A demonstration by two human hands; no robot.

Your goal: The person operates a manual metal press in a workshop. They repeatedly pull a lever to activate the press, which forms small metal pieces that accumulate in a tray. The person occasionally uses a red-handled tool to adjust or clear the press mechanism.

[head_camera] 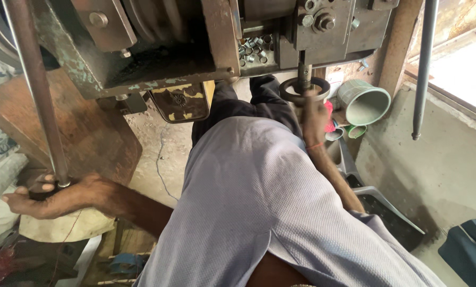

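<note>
Looking down over my pale grey shirt, I face an old metal press machine (206, 48). My left hand (46, 196) lies at the lower left, fingers wrapped around the knob at the bottom of a long steel lever rod (36, 90). My right hand (313, 114) reaches forward to the dark ring-shaped die (304, 87) under the machine's punch (304, 66); its fingers are closed at the ring, and any small part between them is hidden. A thin red thread circles that wrist. Several small shiny metal sleeves (254, 48) lie on a ledge of the machine.
A green plastic mug (362, 101) lies tipped on its side to the right of the die, with smaller cups (349, 132) near it. A second vertical rod (423, 69) hangs at right beside a concrete ledge (439, 154). A worn wooden board (89, 133) stands at left.
</note>
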